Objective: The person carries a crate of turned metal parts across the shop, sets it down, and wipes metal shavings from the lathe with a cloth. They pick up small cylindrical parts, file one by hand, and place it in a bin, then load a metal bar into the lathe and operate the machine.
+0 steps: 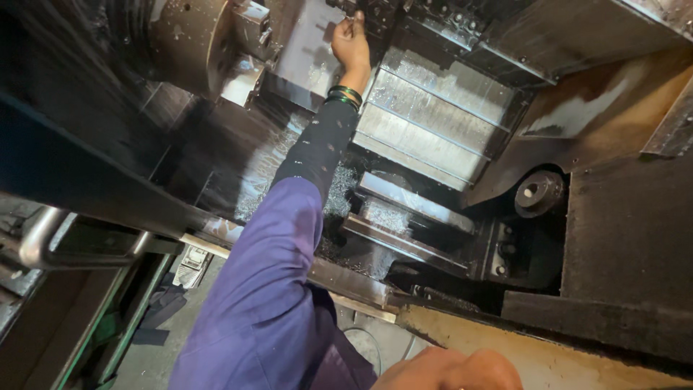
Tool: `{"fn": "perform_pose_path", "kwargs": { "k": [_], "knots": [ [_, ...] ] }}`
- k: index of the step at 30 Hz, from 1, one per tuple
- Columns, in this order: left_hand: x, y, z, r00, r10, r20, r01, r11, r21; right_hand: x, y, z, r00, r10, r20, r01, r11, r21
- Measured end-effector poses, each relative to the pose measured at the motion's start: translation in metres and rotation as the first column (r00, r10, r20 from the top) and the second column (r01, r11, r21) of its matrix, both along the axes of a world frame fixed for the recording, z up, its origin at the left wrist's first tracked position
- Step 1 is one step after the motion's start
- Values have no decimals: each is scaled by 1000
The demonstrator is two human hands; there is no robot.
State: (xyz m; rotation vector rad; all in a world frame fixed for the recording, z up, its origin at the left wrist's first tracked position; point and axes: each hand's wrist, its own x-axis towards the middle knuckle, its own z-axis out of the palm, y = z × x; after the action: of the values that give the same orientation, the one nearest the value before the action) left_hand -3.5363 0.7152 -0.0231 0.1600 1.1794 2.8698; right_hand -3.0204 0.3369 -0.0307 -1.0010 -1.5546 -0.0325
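I am looking into a metal-cutting lathe. My left hand (351, 45) reaches far inside on a long purple and dark sleeve, with green and gold bangles (343, 96) at the wrist. Its fingertips pinch a small metal piece on the dark tool turret (433, 18); the piece is too small to identify. The round steel chuck (191, 36) is to the left of that hand. My right hand (451, 370) shows only as knuckles at the bottom edge, resting on the worn yellowish ledge (548, 354) of the machine. Its fingers are hidden.
Ribbed sliding metal covers (433, 119) slope under the turret. Metal chips (339, 191) lie in the bed below my arm. A round tailstock end (538, 191) sits at the right. A steel door handle (40, 235) is at the left, with the workshop floor (155, 354) below.
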Motion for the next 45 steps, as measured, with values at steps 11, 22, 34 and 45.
{"fn": "perform_pose_path", "kwargs": {
  "k": [11,22,34,45],
  "knots": [
    [-42,-68,-39,951,247,-185,-307,814,-493,1,-3,1,999,46,-9,-46,999,13],
    [166,-327,-92,880,-451,-150,242,696,-676,3,-95,-4,999,7,-44,-5,999,40],
    [131,-449,-38,638,-417,-648,-228,701,-675,-12,-195,8,994,-72,-77,80,990,112],
    [123,-482,-38,624,-602,-498,-130,549,-826,-33,-200,52,979,-164,-124,159,986,-44]
  ]
}}
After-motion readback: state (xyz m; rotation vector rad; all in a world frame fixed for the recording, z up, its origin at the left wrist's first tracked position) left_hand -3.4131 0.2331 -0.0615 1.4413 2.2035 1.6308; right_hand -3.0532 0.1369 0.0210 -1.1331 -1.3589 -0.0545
